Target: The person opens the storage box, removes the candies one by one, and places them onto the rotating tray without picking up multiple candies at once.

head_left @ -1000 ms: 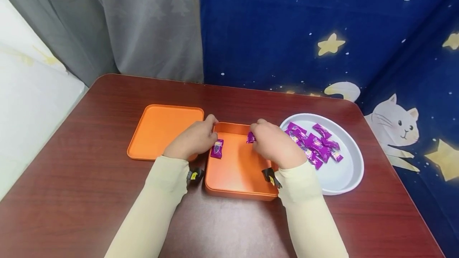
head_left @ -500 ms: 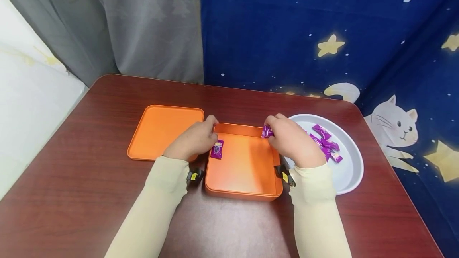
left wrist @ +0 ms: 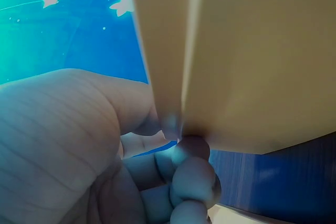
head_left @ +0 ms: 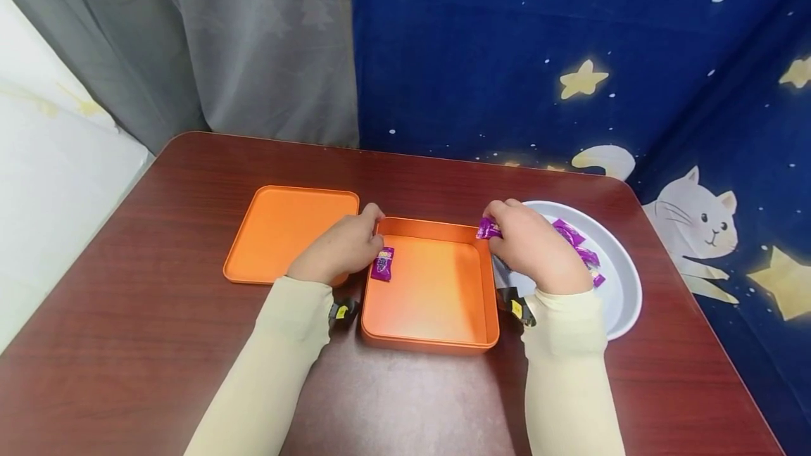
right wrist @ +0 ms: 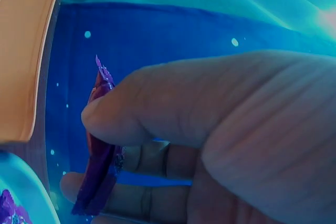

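Note:
My left hand [head_left: 338, 246] pinches the left wall of the orange box [head_left: 431, 345]. In the left wrist view the thumb lies on one side of that wall and the curled fingers on the other. One purple-wrapped candy [head_left: 382, 264] lies inside the box, close to the left wall. My right hand [head_left: 535, 245] holds another purple-wrapped candy [right wrist: 100, 150] between thumb and fingers, above the box's right rim and the near side of the white dish [head_left: 624, 280]. Several purple candies [head_left: 589, 257] lie in the dish, partly hidden by the right hand.
A flat orange lid [head_left: 294, 227] lies on the table [head_left: 158, 343] left of the box, partly behind the left hand. Along the back and right hang a grey curtain [head_left: 279, 48] and a blue star-printed curtain [head_left: 481, 41].
My right hand has moved right, from above the box to the gap between box and dish, still holding its candy. The left hand has stayed at the box wall.

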The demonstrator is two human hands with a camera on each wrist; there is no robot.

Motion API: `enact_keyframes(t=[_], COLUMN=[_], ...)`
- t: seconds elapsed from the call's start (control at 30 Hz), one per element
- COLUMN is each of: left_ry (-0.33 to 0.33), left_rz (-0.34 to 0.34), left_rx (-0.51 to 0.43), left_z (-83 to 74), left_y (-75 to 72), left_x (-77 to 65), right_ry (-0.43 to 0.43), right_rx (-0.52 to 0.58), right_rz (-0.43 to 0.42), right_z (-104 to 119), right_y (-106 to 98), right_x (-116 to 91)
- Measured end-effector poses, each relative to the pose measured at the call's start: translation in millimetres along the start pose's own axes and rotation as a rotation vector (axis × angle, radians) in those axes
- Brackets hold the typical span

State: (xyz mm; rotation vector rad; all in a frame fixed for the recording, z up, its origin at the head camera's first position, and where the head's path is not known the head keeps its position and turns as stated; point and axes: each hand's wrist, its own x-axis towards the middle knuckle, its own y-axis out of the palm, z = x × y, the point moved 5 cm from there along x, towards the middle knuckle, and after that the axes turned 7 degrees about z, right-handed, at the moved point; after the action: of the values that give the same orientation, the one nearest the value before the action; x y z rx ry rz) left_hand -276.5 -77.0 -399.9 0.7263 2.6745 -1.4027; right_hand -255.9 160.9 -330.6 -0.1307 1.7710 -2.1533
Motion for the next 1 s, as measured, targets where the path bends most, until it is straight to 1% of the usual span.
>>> enact_keyframes(t=[0.33, 0.43, 0.63, 0.8, 1.0], left_ry=[-0.006, -0.004, -0.003, -0.003, 0.001], left_rz=[0.006, 0.006, 0.004, 0.0, 0.003], left_rx=[-0.005, -0.003, -0.001, 0.005, 0.007], left_z=[0.6, 1.3, 0.5, -0.5, 0.3], left_y=[-1.3, -0.8, -1.0, -1.1, 0.0], left_x=[-1.4, -1.4, -1.3, -1.0, 0.9], right_ry=[0.033, 0.053, 0.119, 0.165, 0.175], right_rx=[0.036, 0.05, 0.084, 0.088, 0.108], right_rz=[0.01, 0.02, 0.042, 0.047, 0.083], right_z=[-22, -30, -51, -69, -85], right_y=[-4, -5, -5, -3, 5], right_x=[-4, -7, -12, -12, -9])
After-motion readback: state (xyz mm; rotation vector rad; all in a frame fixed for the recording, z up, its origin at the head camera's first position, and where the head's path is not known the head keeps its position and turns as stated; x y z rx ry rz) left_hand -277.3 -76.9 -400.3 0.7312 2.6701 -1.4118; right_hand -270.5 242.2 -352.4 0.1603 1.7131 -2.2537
